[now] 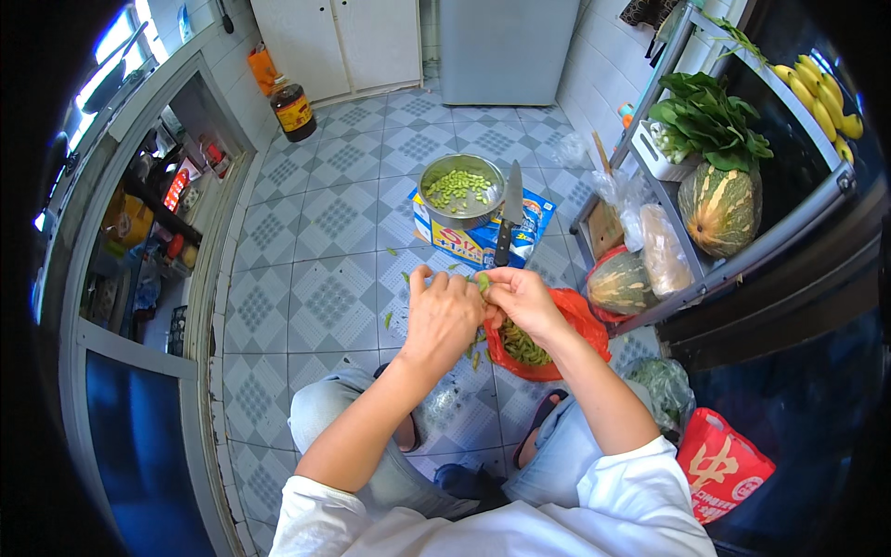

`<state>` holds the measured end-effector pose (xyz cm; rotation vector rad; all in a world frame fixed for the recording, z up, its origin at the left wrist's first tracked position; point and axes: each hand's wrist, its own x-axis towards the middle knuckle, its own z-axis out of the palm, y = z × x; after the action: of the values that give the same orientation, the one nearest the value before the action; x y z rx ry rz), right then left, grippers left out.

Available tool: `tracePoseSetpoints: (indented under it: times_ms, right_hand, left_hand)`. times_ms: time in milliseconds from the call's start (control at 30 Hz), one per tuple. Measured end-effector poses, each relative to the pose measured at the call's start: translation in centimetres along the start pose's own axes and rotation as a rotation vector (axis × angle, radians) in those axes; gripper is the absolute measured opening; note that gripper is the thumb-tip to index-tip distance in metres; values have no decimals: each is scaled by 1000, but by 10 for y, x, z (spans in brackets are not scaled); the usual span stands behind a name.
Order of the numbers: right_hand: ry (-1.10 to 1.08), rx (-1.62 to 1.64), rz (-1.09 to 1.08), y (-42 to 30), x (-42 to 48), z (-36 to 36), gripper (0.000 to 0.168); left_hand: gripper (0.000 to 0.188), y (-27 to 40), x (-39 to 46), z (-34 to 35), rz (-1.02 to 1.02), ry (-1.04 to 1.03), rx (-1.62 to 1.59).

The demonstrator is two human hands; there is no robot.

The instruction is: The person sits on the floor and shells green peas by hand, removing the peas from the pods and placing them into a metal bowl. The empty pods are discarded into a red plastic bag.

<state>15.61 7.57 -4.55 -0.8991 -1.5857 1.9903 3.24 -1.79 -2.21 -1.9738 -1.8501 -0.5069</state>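
Both hands meet in front of me above the tiled floor. Between the fingertips of my right hand [525,299] is a green bean pod [483,281]. My left hand [445,313] is at the same pod, its fingers bent and partly hiding it; whether they grip it cannot be made out. Below my right hand lies a red plastic bag [585,324] with many pods [518,347] inside. Beyond the hands a round metal pot [463,217] holds shelled green beans [458,189]. A kitchen knife [512,202] with a black handle lies beside the pot.
Pot and knife rest on a blue printed package [536,216]. Loose pods [388,320] are scattered over the floor [334,299]. To the right, a metal rack [668,209] bears leafy greens [717,118] and a pumpkin [720,209]. A big oil bottle [293,111] stands far left.
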Motion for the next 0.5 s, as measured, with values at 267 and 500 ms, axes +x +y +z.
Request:
tracePoseSetpoints:
  times_ms: [267,500]
  right_hand:
    - [98,294,123,-12,-8,3,9]
    - [119,-344,-322,0,-7,6,11]
  left_hand:
    - [10,-4,1,-3,-60,-7,7]
    - [15,-2,0,0,-97,27,-34]
